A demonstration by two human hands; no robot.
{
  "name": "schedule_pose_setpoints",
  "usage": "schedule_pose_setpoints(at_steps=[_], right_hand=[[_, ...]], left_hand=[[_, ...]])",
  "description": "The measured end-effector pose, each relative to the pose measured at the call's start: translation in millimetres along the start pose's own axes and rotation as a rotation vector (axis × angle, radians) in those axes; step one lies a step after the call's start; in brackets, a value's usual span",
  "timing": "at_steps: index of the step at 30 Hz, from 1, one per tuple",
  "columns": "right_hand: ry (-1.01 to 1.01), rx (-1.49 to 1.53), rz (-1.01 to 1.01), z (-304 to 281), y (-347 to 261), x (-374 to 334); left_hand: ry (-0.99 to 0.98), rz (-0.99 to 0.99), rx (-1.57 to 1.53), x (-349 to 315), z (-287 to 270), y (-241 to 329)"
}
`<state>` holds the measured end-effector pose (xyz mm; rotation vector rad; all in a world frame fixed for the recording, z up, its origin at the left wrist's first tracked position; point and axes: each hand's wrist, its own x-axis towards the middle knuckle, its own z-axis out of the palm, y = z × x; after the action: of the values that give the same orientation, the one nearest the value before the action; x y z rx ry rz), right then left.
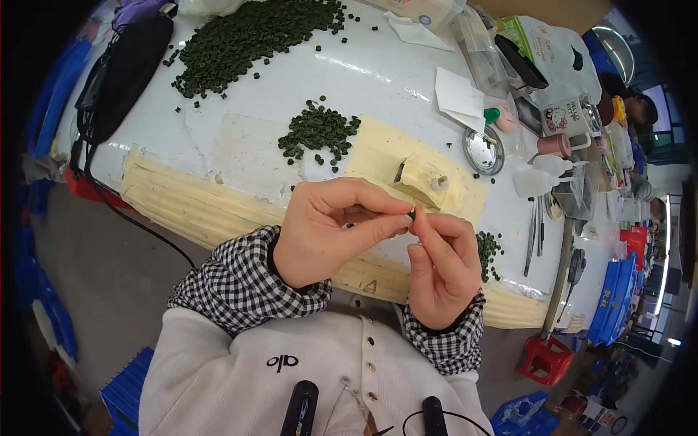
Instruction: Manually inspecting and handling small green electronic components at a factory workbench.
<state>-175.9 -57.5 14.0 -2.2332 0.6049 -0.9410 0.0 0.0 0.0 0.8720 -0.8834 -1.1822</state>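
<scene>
Free lane over tabletop (396, 94) between small green pile (318, 134) and white paper (459, 98), yellow block (423, 178) at near end

Single head-worn fisheye view, facing down, hands (313, 236) close, worktable (400, 87) beyond

Working remotely, I place the heap (254, 47) on the table (407, 102) at eleven o'clock from the piece (412, 214) between the left hand (313, 229) and right hand (445, 272); the lesser pile (316, 133) at ten, dish (480, 157) at two, tweezers (528, 247) at three.
</scene>
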Motion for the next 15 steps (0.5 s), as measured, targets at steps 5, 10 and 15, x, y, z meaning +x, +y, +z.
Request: schedule_pose_setpoints(at_steps=[5,10,15], right_hand=[[-0.002,0.091,0.063,1.4,-2.8,1.9],[0.014,0.072,0.041,-1.7,-4.0,2.4],[0.008,0.071,0.042,-3.7,-4.1,2.3]], left_hand=[[-0.012,0.01,0.081,-0.3,-3.4,6.5],[-0.006,0.034,0.055,0.1,-0.1,4.5],[0.008,-0.005,0.007,0.7,1.4,3.1]])
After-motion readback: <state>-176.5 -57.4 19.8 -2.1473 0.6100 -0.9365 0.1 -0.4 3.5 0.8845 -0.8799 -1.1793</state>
